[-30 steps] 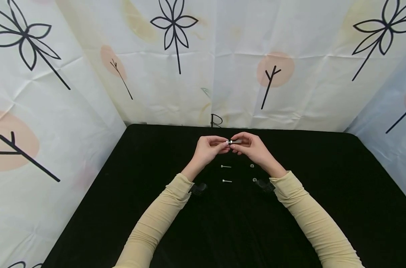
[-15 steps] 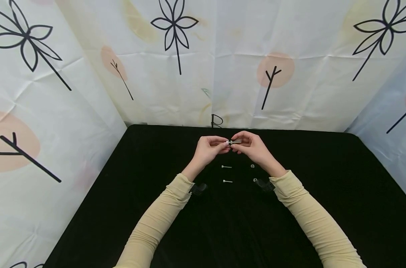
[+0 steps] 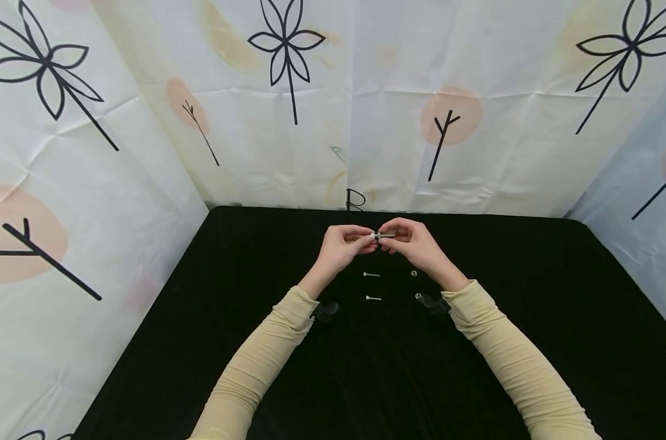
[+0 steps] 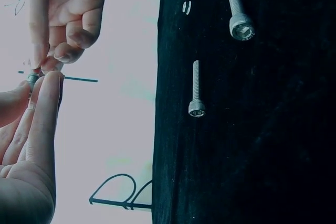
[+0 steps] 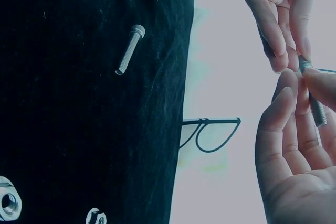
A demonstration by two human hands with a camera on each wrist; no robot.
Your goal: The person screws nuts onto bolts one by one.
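A metal socket-head bolt (image 5: 317, 111) is held in the air between both hands, lying roughly sideways. My left hand (image 3: 341, 245) pinches its head end between thumb and fingers. From the other side my right hand (image 3: 415, 243) pinches a small ring, seemingly a nut (image 3: 379, 236), on the shank close to the head; fingertips mostly hide it. The threaded end sticks out past my right thumb, toward the right palm. Nearer me on the black cloth lie two more bolts, a far one (image 3: 371, 275) and a near one (image 3: 374, 298).
Right of the loose bolts lie two nuts, one farther (image 3: 413, 274) and one nearer (image 3: 418, 296), beside the right wrist's camera (image 3: 434, 304). The black-covered table (image 3: 245, 256) meets a white patterned curtain (image 3: 388, 153) at the back.
Both hands stay at nearly the same place, holding the bolt. My right fingers shift slightly around it. Bolts and nuts on the cloth lie as before.
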